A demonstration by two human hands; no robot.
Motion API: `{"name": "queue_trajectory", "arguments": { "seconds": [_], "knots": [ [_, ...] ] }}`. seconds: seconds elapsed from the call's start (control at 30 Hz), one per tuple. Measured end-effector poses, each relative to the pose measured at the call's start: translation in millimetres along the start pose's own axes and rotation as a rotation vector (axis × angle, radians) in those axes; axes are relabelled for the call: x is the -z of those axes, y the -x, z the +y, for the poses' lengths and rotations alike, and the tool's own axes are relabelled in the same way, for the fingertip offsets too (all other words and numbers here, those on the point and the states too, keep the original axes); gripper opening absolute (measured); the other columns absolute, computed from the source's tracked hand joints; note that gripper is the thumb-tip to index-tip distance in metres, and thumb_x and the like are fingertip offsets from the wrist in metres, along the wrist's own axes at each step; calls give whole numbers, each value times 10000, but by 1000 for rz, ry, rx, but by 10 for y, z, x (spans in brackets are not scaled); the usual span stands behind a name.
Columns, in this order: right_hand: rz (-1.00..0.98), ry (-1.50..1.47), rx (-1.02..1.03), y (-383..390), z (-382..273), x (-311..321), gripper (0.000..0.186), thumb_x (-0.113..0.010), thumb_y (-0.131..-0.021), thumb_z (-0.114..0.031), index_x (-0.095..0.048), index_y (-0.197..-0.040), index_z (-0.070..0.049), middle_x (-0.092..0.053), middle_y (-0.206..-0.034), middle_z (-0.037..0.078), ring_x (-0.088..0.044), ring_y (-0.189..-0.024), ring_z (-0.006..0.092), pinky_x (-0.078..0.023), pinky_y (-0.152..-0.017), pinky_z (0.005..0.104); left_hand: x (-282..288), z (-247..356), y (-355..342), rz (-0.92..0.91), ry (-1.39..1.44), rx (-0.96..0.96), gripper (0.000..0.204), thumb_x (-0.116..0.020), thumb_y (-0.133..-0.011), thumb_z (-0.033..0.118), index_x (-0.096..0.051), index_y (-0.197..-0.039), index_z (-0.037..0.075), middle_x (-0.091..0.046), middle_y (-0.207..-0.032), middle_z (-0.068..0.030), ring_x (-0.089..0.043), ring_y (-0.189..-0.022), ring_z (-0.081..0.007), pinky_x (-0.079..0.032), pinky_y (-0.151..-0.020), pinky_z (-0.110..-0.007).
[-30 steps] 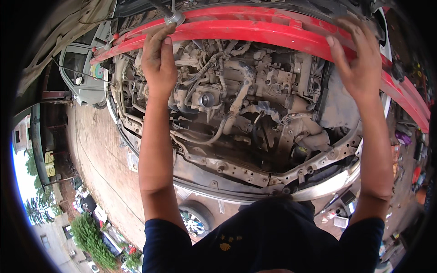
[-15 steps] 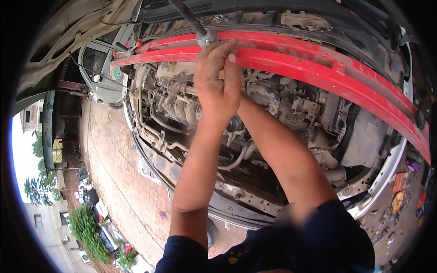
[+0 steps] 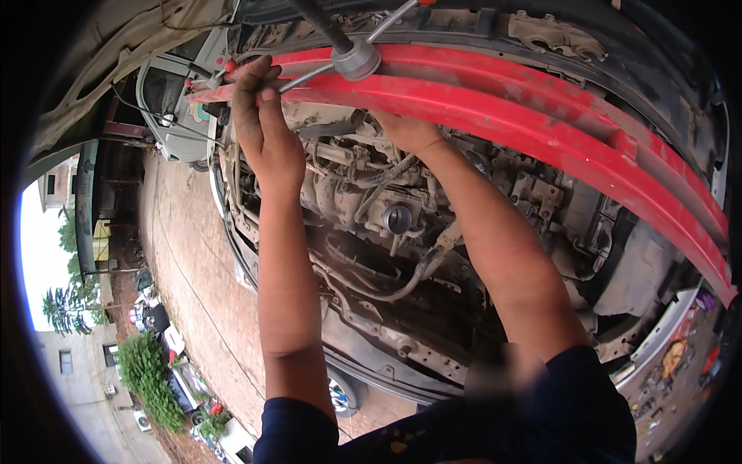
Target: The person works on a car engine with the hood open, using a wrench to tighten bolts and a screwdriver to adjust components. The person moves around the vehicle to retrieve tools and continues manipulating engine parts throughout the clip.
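- The left hand (image 3: 267,127) is at the far left of the engine bay, its grip narrow: thumb and fingers close on the left end of a slim silver handle (image 3: 309,76).
- The right hand (image 3: 410,133) reaches in from the near right, to the right of the left hand; its fingers pass beneath the near edge of the red beam (image 3: 495,116), so I cannot tell whether they hold anything.
- The handle runs through a round grey hub (image 3: 357,62); its other end slants to the far right, with a red tip at the picture's edge.
- A dark threaded rod (image 3: 326,29) rises from the hub toward the far side.
- The hub sits at the beam's left part, between the two hands and farther off than both.
- The beam, made of two rails, spans the far side of the bay from left to right.
- Nearer than the beam lies the dusty engine (image 3: 340,193), with a round metal opening (image 3: 396,218) near its middle.
- A grey car (image 3: 162,104) stands at the far left, beyond brick paving (image 3: 197,232).
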State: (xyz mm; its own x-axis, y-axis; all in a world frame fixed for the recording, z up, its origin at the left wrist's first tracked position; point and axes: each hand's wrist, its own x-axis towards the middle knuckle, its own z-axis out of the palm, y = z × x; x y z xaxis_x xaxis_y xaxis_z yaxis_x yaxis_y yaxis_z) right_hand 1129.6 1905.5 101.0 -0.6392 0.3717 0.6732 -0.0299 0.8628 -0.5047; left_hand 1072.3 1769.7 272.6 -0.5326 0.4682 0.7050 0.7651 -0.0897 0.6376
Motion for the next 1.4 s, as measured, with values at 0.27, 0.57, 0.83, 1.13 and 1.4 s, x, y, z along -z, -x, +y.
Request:
{"name": "queue_trajectory", "arguments": {
  "seconds": [0.27, 0.57, 0.83, 1.13, 1.4],
  "knots": [
    [-192, -140, -224, -108, -154, 158, 296, -527, -998, -273, -631, -1243, -144, -677, -1163, 118, -613, -1119, 337, -464, -957, 500, -91, -410, -1011, -513, -186, 102, 330, -492, -1042, 231, -580, -1239, -18, -645, -1046, -129, -599, -996, -213, -465, -913, -341],
    [118, -148, -166, -8, 112, 0, 340, -500, -1011, -410, -663, -1101, -126, -706, -1077, 113, -640, -1001, 350, -488, -881, 491, -516, 91, -738, 23, -105, 180, 414, -497, -1030, 310, -618, -1214, -41, -654, -1198, -152, -634, -1079, -237, -442, -986, -328],
    [123, -836, -175, -85, -4, -266, 488, -543, -1021, -469, -530, -1310, -77, -608, -1248, 95, -583, -1154, 226, -462, -1033, 396, -983, 889, 313, 153, -176, -68, 545, -669, -949, 272, -565, -1298, -134, -650, -1218, -226, -596, -1151, -253, -415, -1055, -357],
    [263, -114, 58, 0, 191, -219, 336, -493, -1015, -408, -648, -1155, -145, -695, -1106, 100, -632, -1042, 352, -489, -917, 485, -410, 458, 168, -145, 201, 56, 508, -548, -953, 77, -387, -1404, -93, -612, -1345, -291, -602, -1256, -302, -410, -1125, -401],
    [-58, 101, 83, 16, 104, -131, 438, -517, -958, -211, -534, -1396, -219, -640, -1272, 100, -603, -1162, 354, -456, -974, 546, -48, -439, -622, -174, -83, 97, 434, -553, -1041, 330, -596, -1226, -60, -729, -1021, -129, -675, -955, -185, -524, -880, -315]
  ]
}}
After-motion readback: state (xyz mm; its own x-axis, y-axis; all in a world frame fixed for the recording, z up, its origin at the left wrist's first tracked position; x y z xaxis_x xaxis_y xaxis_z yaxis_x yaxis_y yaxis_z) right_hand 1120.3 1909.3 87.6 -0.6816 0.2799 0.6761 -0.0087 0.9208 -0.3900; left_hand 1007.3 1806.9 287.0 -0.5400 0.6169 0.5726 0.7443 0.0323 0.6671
